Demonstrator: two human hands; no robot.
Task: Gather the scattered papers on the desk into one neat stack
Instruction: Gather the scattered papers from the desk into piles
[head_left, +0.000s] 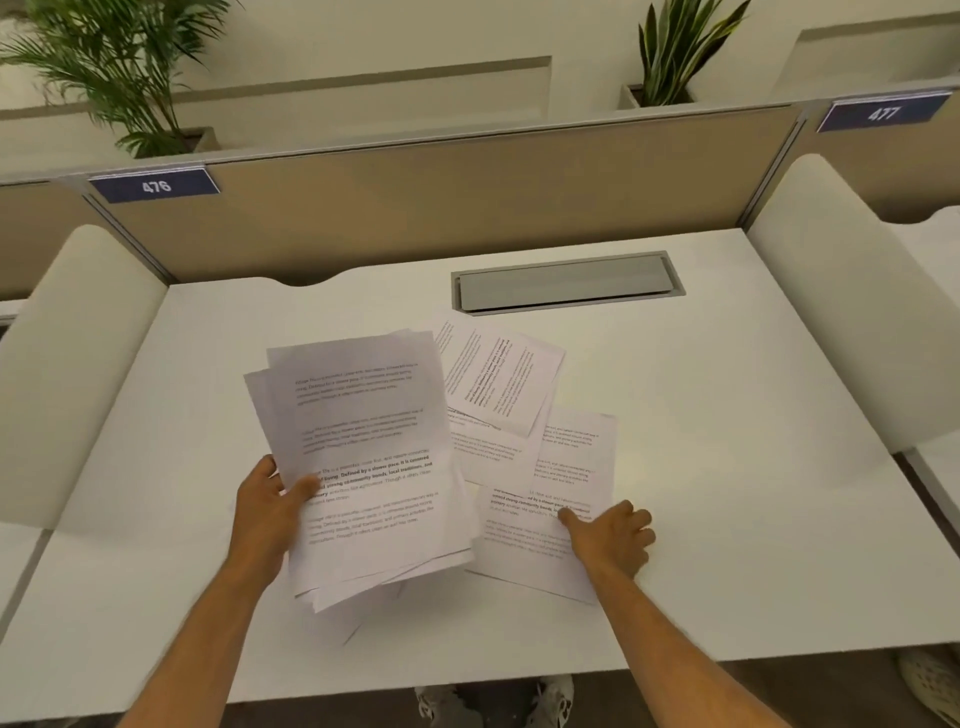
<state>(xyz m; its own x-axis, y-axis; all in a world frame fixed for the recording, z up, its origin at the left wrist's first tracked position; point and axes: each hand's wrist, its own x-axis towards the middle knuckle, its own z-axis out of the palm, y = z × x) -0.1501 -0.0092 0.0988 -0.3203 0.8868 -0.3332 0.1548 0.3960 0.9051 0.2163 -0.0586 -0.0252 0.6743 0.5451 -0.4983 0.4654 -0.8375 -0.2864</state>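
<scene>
The left hand (270, 506) pinches a loose sheaf of printed sheets (363, 467) at its left edge, thumb on the top page and fingers hidden underneath, holding it lifted and tilted just left of the cable tray cover (566, 283) and nearer the person. The sheaf is ragged: corners fan out at the top and the bottom edges splay, so it is gathered but not yet squared. The right hand (610, 535) lies flat with fingers together and thumb stretched out, pressing on the nearest loose sheet (540, 540), which rests on the white tabletop (753, 467) below the tray cover and slightly to its right. Between that sheet and the tray cover lie the remaining scattered pages (498, 384), overlapping at different angles, the farthest of them almost touching the cover's near edge; some tuck under the raised sheaf, so their number cannot be told. The step in hand looks like collecting the sheet under the right palm. To do it well, I would drag it toward the sheaf with light, even pressure so it slides without creasing, lift one corner with the thumb, and slip it under or onto the sheaf rather than crumpling it in. The left-hand pinch should stay firm, since the fanned pages could slip. Squaring by tapping the edges on the tabletop is best left until all pages are in.
</scene>
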